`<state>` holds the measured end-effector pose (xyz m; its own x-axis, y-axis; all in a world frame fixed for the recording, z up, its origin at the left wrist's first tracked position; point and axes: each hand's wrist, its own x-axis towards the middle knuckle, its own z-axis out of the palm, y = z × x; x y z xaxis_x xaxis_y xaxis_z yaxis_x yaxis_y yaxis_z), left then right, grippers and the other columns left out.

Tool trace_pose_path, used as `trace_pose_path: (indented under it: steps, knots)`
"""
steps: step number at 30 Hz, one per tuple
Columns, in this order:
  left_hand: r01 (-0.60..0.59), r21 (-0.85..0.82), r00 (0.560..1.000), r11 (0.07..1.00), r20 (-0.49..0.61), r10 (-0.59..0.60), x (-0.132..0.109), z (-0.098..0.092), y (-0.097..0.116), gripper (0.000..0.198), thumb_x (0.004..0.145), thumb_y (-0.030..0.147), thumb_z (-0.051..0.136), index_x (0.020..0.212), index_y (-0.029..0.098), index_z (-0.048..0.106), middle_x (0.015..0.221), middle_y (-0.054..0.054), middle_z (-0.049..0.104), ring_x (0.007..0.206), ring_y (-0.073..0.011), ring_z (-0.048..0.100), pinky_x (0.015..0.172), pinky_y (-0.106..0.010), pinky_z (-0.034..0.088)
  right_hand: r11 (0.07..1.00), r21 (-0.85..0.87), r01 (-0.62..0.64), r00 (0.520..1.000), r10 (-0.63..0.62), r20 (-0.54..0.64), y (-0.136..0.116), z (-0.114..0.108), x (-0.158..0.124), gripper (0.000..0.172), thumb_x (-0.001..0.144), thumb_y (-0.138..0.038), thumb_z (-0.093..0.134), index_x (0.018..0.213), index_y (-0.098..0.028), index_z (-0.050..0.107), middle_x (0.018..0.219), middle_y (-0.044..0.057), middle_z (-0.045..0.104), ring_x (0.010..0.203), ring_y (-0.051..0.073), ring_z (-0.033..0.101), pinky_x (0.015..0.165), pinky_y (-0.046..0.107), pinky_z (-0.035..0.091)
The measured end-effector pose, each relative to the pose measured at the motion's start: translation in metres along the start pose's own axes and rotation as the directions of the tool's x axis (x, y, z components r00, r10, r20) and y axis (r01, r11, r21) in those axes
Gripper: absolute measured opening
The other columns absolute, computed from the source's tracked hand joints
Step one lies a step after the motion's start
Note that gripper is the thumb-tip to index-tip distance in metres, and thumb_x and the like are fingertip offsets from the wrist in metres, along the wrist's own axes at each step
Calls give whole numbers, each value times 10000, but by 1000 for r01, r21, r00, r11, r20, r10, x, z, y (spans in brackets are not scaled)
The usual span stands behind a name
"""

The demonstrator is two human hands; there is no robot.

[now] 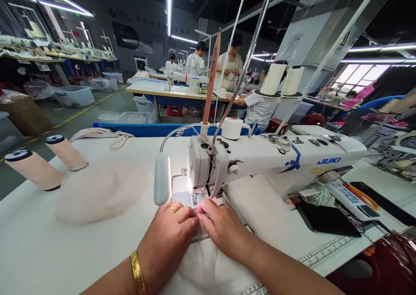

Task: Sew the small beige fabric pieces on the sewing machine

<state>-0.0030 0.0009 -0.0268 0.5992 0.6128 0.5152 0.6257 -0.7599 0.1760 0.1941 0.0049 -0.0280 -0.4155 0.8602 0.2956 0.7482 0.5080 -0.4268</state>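
Observation:
Just in front of the needle area of a white JUKI sewing machine (260, 150), my left hand (170, 232) and my right hand (224, 223) meet almost fingertip to fingertip. Both are closed, thumbs and fingers pinching the edge of a pale, sheer fabric (203, 264) that hangs down toward me. The pinched edge itself is mostly hidden by my fingers. Right beyond the fingertips are the presser foot (196, 198) and the metal plate (180, 191). A lit lamp (161, 180) on a bent neck stands close above my left hand.
Two peach thread cones (35, 169) stand at the table's left, near a pile of sheer cloth (100, 191). On the right lie a black phone (326, 219), a coiled white cable (318, 194) and a printed ruler strip (328, 249). Co-workers (230, 63) are at machines behind.

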Motion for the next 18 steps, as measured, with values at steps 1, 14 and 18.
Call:
trace_pose_path:
  steps: [1, 14, 18]
  knots:
    - [2, -3, 1000, 1000, 3, -2, 0, -1, 0, 307, 1036, 112, 471, 908, 226, 726, 870, -29, 738, 763, -215, 585, 746, -382, 426, 1000, -16, 19, 1000, -19, 12, 0, -1, -1, 144, 962, -80, 565, 932, -214, 610, 926, 37, 642, 806, 207, 563, 661, 293, 376]
    - [17, 77, 999, 997, 50, -21, 0, -5, -1, 201, 1021, 145, 519, 1032, 227, 702, 953, -52, 741, 877, -258, 646, 788, -424, 478, 996, -90, 14, 1000, -12, 20, 4, -4, -3, 183, 1042, -170, 522, 1026, -209, 700, 1085, 121, 689, 1001, 284, 604, 831, 391, 512]
    - [30, 97, 998, 995, 50, -35, 0, -5, -2, 174, 1026, 170, 512, 1037, 218, 679, 979, -57, 735, 890, -265, 639, 786, -427, 462, 995, -103, 14, 1000, -14, 1, 4, -5, -1, 194, 1017, -138, 543, 1065, -212, 716, 1117, 114, 699, 1032, 292, 603, 862, 395, 524]
